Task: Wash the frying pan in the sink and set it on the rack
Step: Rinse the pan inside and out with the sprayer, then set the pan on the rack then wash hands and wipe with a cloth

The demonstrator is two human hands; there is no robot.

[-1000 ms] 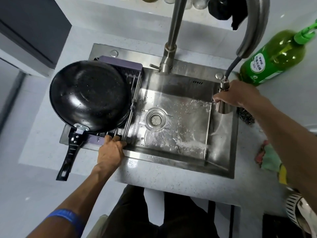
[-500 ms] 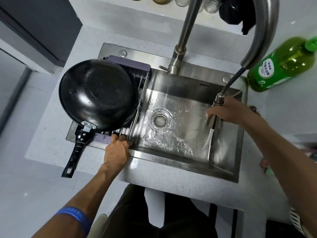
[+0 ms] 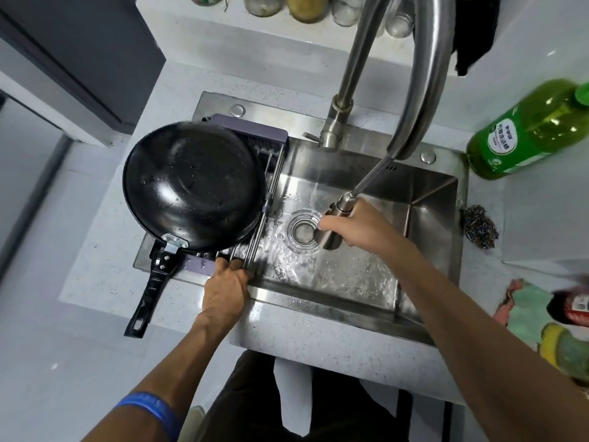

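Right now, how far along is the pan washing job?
Nearly finished. Done: the frying pan lies upside down on the rack at the sink's left end. In hand: the right hand grips the pull-out sprayer, water running into the basin; the left hand holds the rack's near edge. Left: restoring the sprayer.

Bare forearms, no sleeves; a blue wristband (image 3: 149, 409) circles the left forearm; dark trousers (image 3: 242, 406) below.
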